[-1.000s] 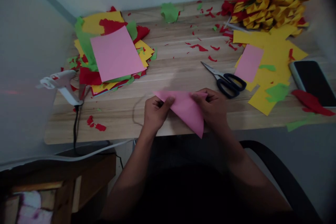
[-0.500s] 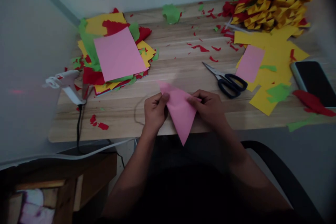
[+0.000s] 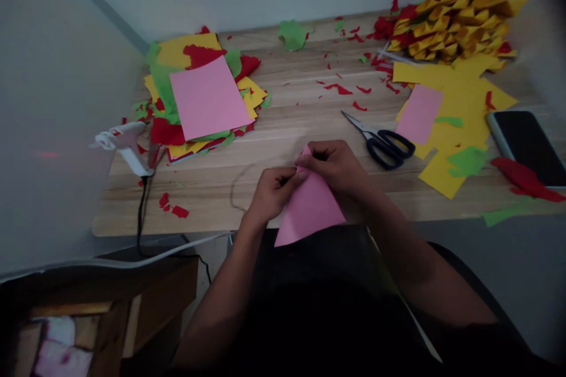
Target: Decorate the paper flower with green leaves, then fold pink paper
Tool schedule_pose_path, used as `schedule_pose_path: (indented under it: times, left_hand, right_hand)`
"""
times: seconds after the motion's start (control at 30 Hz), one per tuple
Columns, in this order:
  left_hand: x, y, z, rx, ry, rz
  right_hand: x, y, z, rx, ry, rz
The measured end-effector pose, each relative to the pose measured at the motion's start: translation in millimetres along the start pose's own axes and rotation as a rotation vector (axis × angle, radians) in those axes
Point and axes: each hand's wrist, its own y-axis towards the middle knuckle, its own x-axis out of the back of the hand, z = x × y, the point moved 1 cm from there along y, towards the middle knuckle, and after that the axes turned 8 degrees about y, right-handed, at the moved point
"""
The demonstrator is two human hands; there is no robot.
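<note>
A folded pink paper (image 3: 310,210), triangular in outline, hangs over the desk's front edge with its narrow tip up and its wide side towards me. My left hand (image 3: 273,193) pinches its left edge near the top, thumb on the front face. My right hand (image 3: 338,168) is closed on the tip from the right, with the thumb close to the left thumb. Fingers behind the paper are hidden. Scissors (image 3: 384,142) with dark handles lie partly open to the right of my right hand.
A pink sheet (image 3: 211,99) tops a pile of coloured paper at left, beside a white glue gun (image 3: 128,147) with a cord. At right are yellow sheets (image 3: 464,109), a phone (image 3: 526,144) and a yellow folded-paper piece (image 3: 460,23). Red scraps (image 3: 339,89) dot the desk (image 3: 296,123).
The pink paper has turned, so its narrow point now faces up instead of down. My right hand has moved left and up to the tip, and both hands are closer together.
</note>
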Motion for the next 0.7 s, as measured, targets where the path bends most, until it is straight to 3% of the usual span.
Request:
schedule_pose_path:
  times: [0.17,0.47,0.6,0.7]
  left_hand:
    - [-0.2,3,-2,0.004,0.003,-0.024]
    - [3.2,4,-6,-0.068,0.132,0.065]
    - [6.8,-7,-10,0.016,0.106,0.115]
    - [12.4,-21,-11,0.097,0.158,0.049]
  right_hand:
    - [7,-3,3,0.079,-0.064,-0.131]
    - [51,-18,8,0.240,-0.095,-0.672]
    - [72,-40,11,0.219,-0.024,-0.831]
    - [77,-59,3,0.105,0.014,-0.841]
